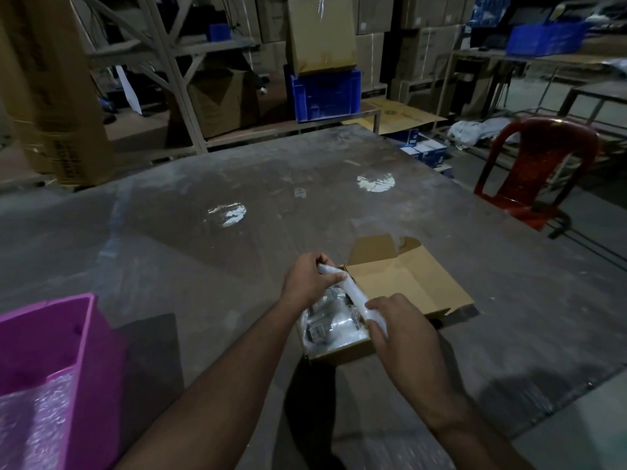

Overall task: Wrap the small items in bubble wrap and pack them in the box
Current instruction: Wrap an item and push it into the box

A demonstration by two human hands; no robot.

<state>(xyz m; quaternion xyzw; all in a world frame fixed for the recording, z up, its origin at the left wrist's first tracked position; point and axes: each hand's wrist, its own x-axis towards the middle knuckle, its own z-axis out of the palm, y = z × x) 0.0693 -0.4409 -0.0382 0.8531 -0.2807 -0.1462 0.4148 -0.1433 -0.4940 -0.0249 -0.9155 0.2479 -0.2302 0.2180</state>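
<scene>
A small open cardboard box (412,283) sits on the table in front of me, its flaps spread outward. Several clear-wrapped items (330,322) fill its near left part. Above them I hold a white bubble-wrapped roll (353,293) slanting across the box's left edge. My left hand (307,279) grips the roll's far end. My right hand (400,329) grips its near end. What is inside the roll is hidden.
A pink plastic bin (81,337) holding bubble wrap (32,422) stands at the near left. The large grey table (237,184) stretches ahead. A red plastic chair (539,167) stands at the right. Shelves, cardboard cartons and a blue crate (324,96) line the back.
</scene>
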